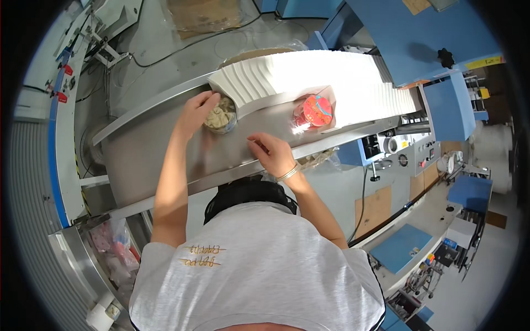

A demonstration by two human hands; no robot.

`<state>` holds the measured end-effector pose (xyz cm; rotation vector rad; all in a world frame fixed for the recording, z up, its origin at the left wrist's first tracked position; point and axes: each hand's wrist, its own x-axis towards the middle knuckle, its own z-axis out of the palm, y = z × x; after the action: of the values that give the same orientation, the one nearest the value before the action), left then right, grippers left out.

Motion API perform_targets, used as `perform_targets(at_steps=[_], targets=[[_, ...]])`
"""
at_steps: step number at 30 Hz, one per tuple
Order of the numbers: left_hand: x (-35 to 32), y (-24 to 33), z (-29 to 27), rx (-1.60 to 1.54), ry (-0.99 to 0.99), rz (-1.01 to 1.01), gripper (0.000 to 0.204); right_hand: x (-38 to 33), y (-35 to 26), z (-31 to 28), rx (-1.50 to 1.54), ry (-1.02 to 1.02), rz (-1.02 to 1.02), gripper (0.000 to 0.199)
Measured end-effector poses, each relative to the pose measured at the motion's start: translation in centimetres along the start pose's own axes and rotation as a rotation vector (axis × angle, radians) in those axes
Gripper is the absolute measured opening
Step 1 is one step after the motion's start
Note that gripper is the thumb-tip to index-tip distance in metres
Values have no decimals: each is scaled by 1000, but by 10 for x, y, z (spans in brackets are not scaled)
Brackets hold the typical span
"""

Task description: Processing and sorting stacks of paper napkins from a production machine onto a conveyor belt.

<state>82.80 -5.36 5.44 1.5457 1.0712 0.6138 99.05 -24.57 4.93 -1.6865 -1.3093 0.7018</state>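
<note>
Left hand [197, 112] grasps clear tub [221, 117] at upper centre of frame; right hand [271, 153] rests loose on steel table [149, 160], red-lidded cup [315, 111] lying up-right of it, nearer that hand

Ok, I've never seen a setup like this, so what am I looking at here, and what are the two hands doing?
This is one fisheye view from a camera on the person's head, looking down, so straight edges bend. The person in a grey shirt stands at a steel table beside a white ridged conveyor belt. The left hand rests on an open clear cup of pale food. The right hand lies on the steel, holding nothing visible. A second cup with a red lid sits at the belt's edge. Blue machines stand around.
</note>
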Motion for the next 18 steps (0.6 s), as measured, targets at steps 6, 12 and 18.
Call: perform_targets(at_steps=[6,12,18], targets=[[28,19,13,239,-388,-129,70,2,-6,5,-23,-68,-100,18],[37,10,39,-45,-349,-249,67,22,8,-25,-519,317,-281,32],[30,7,53,-133,-271,-18,64,40,34,-73,-853,373,-168,55]])
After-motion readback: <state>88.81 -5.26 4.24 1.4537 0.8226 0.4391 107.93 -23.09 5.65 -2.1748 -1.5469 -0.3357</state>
